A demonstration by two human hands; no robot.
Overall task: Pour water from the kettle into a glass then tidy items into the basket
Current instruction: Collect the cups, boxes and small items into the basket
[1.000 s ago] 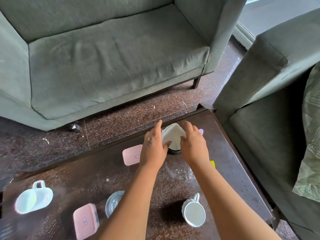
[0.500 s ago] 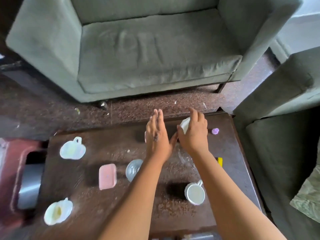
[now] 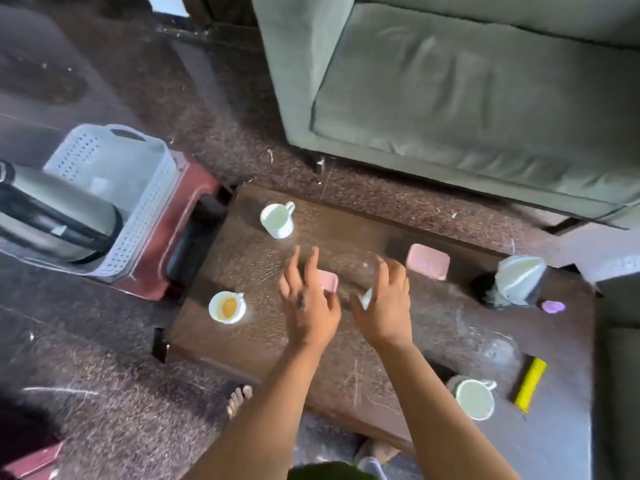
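Observation:
My left hand (image 3: 306, 299) hovers with spread fingers over a pink lidded box (image 3: 330, 280) in the middle of the dark table (image 3: 433, 327). My right hand (image 3: 384, 306) is beside it, fingers also spread. A pale rim, apparently the glass (image 3: 366, 295), shows between its thumb and forefinger, and the rest is hidden. Neither hand grips anything. The white perforated basket (image 3: 145, 188) stands on a red stool (image 3: 194, 188) left of the table. The steel kettle (image 3: 52, 209) lies at the basket's near side.
On the table are a white cup (image 3: 277, 220), a cup with brown dregs (image 3: 227, 306), a third cup (image 3: 474, 398), a second pink box (image 3: 427, 261), a black tissue holder (image 3: 519, 285), a purple bit (image 3: 552, 306) and a yellow bar (image 3: 528, 382). A grey sofa (image 3: 467, 98) lies beyond.
Both hands left the tissue holder and moved left along the table to the pink box and glass. My view swung left, bringing the basket and kettle into sight.

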